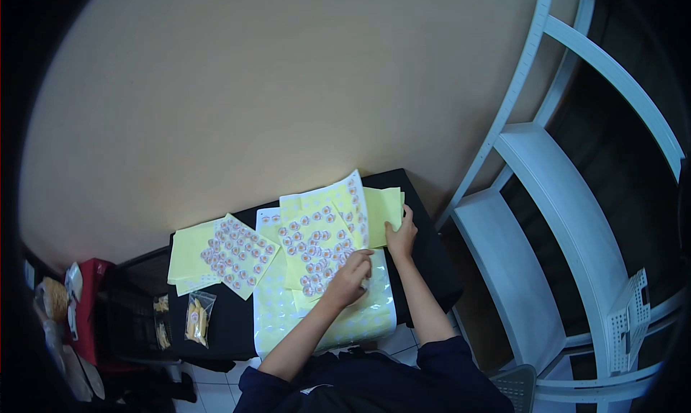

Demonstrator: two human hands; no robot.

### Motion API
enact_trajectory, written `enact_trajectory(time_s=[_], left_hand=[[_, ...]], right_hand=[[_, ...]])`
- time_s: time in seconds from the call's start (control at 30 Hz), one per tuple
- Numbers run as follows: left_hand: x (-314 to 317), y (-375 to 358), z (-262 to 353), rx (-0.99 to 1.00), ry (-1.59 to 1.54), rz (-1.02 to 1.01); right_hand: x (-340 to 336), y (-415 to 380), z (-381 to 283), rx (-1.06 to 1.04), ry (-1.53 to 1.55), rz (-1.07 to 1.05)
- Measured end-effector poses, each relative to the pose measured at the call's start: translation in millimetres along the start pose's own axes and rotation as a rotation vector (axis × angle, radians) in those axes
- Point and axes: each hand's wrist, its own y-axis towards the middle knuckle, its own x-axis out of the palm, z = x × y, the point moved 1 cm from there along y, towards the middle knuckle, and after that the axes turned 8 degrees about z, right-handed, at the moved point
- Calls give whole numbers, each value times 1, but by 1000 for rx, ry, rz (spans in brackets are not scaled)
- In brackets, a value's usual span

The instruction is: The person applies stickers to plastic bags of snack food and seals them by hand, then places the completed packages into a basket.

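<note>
Yellow sheets [381, 210] stick out at the right of the pile, and my right hand [402, 237] grips their right edge, thumb on top. My left hand [348, 280] is closed above the lower right of a yellow sheet with round stickers [313, 237]. Its fingertips are pinched together, and what they hold, if anything, is too small to make out. A larger white-edged sticker sheet [356, 193] curls up at the back of the pile. Beneath everything lies a glossy sheet with pale dots [273, 327], reaching the table's front edge.
More yellow sheets [193, 244] and a stickered sheet [241, 255] lie to the left on the black table [432, 269]. A clear bag of pale sticks [198, 319] is near the front. White shelving [533, 175] stands right, a black basket [129, 319] left, and a wall behind.
</note>
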Motion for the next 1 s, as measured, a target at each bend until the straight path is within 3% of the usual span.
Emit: enact_trajectory(time_s=[0.1,0.3,0.43,0.53,0.63,0.73,0.8,0.9,1.0], left_hand=[[14,-8,-7,-33,-57,-95],[19,-9,1,18,-17,-159],[-35,-25,7,-83,-39,42],[-101,-62,-5,-230,43,309],[-186,-106,-22,-437,448,568],[-270,-153,-53,-545,604,732],[-318,-187,-74,-661,749,681],[-364,-227,-114,-892,833,669],[-382,-236,-135,-853,801,509]], right_hand=[[3,-1,10,-138,-45,4],[-10,4,-4,-287,-562,-90],[-6,14,12,-85,-455,-124],[-5,14,-6,-219,-463,3],[15,-2,-46,-333,-368,25],[53,-53,-108,-406,51,-210],[89,-115,-149,-445,200,-373],[130,-213,-193,-602,2,-653],[142,-283,-204,-682,-315,-580]])
